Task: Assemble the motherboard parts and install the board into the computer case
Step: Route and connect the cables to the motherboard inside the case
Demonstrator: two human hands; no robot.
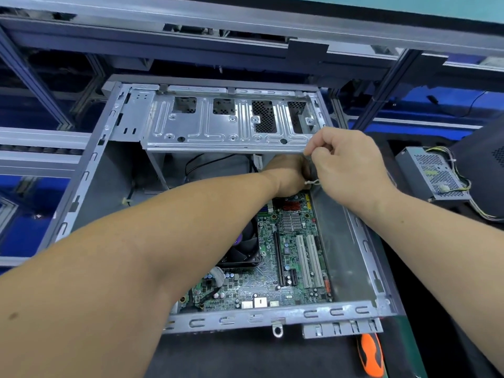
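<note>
1. Flanking the computer case (90,170): power supply (433,174) at 3 o'clock, orange screwdriver (370,356) at 5.
2. Motherboard (297,257) lies inside, at 6 o'clock from both hands.
3. Right hand (351,165) pinches a cable tie (312,183); left hand (286,173) grip hidden, cannot tell.

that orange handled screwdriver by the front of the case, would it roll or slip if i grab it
The screwdriver probably grips well: its orange handle carries black inlays that look rubbery. It may roll a little if nudged, since the handle looks rounded, though the dark mat under it would likely damp that. It should feel stiff; only the handle shows, so length is unclear.
</note>
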